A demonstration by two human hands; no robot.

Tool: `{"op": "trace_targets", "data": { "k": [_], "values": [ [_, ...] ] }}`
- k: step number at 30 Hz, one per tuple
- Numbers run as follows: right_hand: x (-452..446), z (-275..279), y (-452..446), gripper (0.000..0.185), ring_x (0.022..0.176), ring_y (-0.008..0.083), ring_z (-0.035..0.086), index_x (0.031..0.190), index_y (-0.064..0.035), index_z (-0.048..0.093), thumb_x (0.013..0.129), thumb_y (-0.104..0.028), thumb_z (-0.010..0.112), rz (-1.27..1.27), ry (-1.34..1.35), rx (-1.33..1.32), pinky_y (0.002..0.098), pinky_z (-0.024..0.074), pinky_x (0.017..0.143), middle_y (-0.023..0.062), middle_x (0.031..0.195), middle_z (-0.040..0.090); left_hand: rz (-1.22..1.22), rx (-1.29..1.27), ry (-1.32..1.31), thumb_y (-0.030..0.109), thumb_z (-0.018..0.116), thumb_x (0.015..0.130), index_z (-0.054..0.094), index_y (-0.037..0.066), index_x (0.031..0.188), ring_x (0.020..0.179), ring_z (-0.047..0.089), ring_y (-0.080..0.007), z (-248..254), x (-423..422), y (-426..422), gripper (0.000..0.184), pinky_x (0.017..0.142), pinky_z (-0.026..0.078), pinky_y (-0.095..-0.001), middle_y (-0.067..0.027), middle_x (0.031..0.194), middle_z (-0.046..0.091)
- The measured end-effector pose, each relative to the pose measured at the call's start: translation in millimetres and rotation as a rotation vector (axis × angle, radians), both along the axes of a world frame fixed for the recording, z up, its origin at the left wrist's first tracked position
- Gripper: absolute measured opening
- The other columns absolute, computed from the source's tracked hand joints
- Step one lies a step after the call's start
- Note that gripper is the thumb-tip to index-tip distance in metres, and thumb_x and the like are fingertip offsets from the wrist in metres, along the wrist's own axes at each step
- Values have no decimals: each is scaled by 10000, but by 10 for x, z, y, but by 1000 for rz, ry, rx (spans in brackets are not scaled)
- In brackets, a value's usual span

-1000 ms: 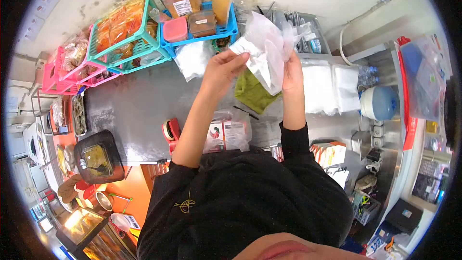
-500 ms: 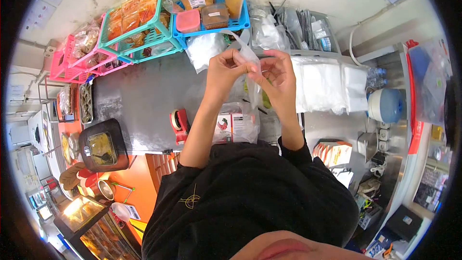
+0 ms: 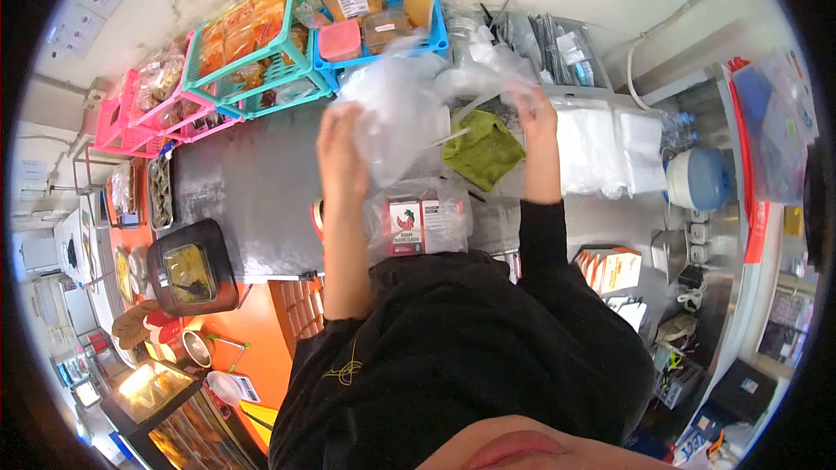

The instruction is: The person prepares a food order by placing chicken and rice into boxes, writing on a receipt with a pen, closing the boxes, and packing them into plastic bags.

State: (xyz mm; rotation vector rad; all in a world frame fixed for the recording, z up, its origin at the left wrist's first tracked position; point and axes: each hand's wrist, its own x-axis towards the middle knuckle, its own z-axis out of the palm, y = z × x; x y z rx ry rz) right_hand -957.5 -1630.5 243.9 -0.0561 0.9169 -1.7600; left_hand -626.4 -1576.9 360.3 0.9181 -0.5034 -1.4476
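A translucent white plastic bag (image 3: 396,109) hangs spread out above the counter, blurred by motion. My left hand (image 3: 341,146) holds its left edge with closed fingers. Off to the right, my right hand (image 3: 535,113) grips another part of the bag, and a thin strip of plastic stretches between the hands. Below the bag lies a folded green cloth (image 3: 483,152). Close to my body, a clear plastic package with a red and white label (image 3: 420,224) rests on the counter.
Baskets in pink (image 3: 131,126), green (image 3: 252,78) and blue (image 3: 380,59) line the back wall. Stacks of white plastic bags (image 3: 592,152) lie at right, beside a blue-and-white round container (image 3: 699,184). A red tape dispenser (image 3: 317,216) is partly hidden behind my left forearm.
My hands have moved apart, left hand leftward and right hand rightward. The bunched bag has spread open between them, and the green cloth has come into fuller view.
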Motion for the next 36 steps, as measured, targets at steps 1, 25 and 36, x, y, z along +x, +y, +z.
{"op": "trace_targets", "data": {
  "k": [1,25,36],
  "values": [
    [-177,-223,-239,198,932,242,629,1100,6,581,908,-37,598,-294,209,17,340,521,803,141,1036,633,31,-96,34,133,588,953,598,77,986,934,603,-169,-200,222,-15,66,819,531,-353,-45,1020,616],
    [977,1289,-75,260,819,143,644,1164,-59,641,921,-150,617,478,1444,-362,280,498,651,65,939,678,-44,-158,48,212,431,1030,293,110,1324,1156,553,-481,399,111,400,341,952,471,-601,-264,1339,504],
    [1536,1463,1798,185,879,166,599,965,-6,624,796,-27,697,237,1136,-335,288,495,776,92,936,570,-141,-96,-1720,143,768,727,373,171,1421,1012,559,-363,-247,254,1289,799,871,439,-477,-179,1161,538]
  ]
}}
